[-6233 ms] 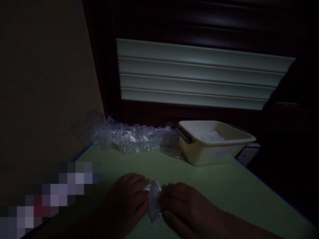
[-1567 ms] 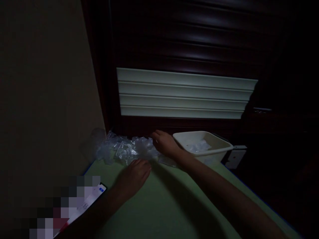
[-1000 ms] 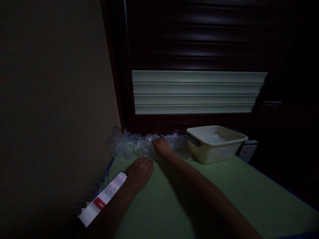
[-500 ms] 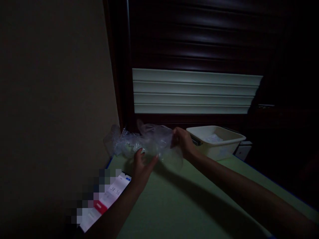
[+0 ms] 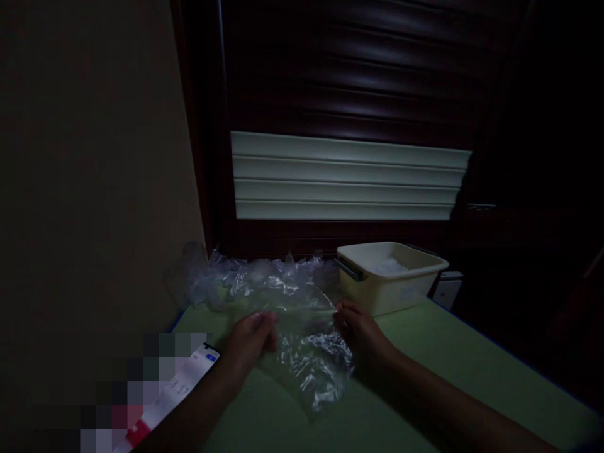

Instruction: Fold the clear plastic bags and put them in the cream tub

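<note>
The green counter (image 5: 453, 352) carries a cream bin (image 5: 380, 294) and a heap of clear film (image 5: 264, 275) along its back, seemingly placed within reach. In front of them, a clear plastic bag (image 5: 314, 362) slants its apparent long axis toward the wearer, narrow end nearest, its upper sides pinched by the left hand (image 5: 253, 336) and right hand (image 5: 359, 327), probably to spread it.

Your left hand (image 5: 250, 335) pinches, thumb on top — nearly level with your right hand (image 5: 356, 324), itself curled inward (the two stand apart). Your left forearm (image 5: 201, 396) and right forearm (image 5: 448, 393) slant inward from below.
</note>
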`<state>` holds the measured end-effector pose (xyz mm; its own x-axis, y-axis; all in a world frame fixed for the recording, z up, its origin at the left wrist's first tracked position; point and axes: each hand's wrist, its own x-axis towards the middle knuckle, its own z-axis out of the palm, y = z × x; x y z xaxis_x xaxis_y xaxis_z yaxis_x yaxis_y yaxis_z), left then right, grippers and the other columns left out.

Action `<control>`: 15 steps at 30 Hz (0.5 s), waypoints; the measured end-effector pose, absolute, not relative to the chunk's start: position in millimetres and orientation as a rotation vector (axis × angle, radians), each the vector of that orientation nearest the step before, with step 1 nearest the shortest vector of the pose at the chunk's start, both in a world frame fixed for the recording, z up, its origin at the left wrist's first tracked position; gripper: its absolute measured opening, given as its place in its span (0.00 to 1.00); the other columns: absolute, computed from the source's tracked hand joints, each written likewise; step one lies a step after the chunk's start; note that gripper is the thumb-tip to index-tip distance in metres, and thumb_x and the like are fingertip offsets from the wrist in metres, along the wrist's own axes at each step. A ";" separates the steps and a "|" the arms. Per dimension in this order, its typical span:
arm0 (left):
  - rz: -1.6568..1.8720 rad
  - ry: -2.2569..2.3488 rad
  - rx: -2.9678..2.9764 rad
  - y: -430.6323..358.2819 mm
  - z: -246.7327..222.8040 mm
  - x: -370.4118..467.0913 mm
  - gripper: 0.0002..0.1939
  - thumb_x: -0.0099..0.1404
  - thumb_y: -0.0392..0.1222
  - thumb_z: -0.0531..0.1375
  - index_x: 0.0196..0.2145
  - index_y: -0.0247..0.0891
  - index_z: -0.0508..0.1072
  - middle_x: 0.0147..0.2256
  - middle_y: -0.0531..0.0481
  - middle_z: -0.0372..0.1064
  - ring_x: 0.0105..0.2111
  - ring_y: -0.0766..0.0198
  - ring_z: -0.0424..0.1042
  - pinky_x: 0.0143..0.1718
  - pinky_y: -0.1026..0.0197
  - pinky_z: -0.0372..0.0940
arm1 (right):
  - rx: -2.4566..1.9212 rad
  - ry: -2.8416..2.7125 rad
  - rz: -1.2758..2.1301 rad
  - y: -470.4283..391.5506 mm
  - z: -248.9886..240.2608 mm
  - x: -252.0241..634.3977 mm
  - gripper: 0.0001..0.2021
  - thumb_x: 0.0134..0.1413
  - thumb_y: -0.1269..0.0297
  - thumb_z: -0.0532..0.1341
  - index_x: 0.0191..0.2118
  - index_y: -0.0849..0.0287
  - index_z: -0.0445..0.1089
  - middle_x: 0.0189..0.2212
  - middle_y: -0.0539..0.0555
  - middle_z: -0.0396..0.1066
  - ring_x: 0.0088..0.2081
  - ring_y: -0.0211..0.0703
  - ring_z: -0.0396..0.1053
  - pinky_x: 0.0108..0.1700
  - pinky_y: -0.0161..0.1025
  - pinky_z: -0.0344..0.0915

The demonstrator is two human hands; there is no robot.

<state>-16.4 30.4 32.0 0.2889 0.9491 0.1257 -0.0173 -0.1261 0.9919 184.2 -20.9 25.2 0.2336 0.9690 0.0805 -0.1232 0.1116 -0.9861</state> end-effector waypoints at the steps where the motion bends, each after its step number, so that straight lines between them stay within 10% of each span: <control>1: 1.088 0.950 1.445 31.5 32.1 -17.1 0.18 0.50 0.55 0.64 0.20 0.36 0.67 0.14 0.56 0.62 0.16 0.65 0.66 0.16 0.67 0.60 | -1.140 -0.964 1.025 -21.0 23.3 184.9 0.08 0.37 0.60 0.56 0.22 0.55 0.55 0.13 0.41 0.51 0.15 0.32 0.49 0.17 0.31 0.46; 9: 1.214 1.096 1.590 35.4 34.1 -20.4 0.19 0.54 0.58 0.59 0.27 0.37 0.70 0.19 0.54 0.63 0.20 0.61 0.68 0.20 0.63 0.63 | -1.116 -0.884 1.085 -24.2 31.8 188.6 0.07 0.34 0.63 0.58 0.20 0.56 0.57 0.11 0.42 0.52 0.14 0.31 0.49 0.15 0.30 0.45; 15: 1.602 1.129 2.119 28.1 42.1 -31.0 0.27 0.58 0.47 0.59 0.54 0.39 0.58 0.55 0.39 0.54 0.55 0.46 0.57 0.54 0.41 0.55 | -1.104 -0.900 1.215 -27.9 35.4 191.4 0.07 0.40 0.61 0.55 0.20 0.56 0.57 0.13 0.45 0.55 0.14 0.33 0.54 0.16 0.31 0.55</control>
<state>-31.0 28.1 42.1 0.0927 0.7053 0.7028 0.4250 -0.6663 0.6127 191.4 -27.9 35.4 0.1546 0.9873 -0.0369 -0.2525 0.0034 -0.9676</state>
